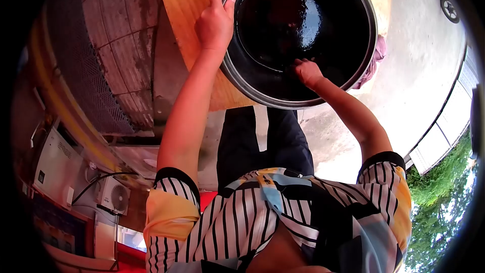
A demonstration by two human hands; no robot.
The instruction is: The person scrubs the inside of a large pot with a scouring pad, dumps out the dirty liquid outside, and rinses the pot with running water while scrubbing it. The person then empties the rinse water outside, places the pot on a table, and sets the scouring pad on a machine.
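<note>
The left hand (217, 24) grasps the pan (248, 77) by its rim—likely to steady it at the near edge of the table (183, 0)—while the right hand (308, 73) reaches inside, fingers curled, any hold impossible to tell.

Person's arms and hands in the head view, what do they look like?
Both arms have short, dark-and-pale striped sleeves with black cuffs. The left sleeve has a yellow-orange panel; the right sleeve shows yellow toward its outer side. Below, the forearms, left hand and right hand are bare, with no gloves visible.
</note>
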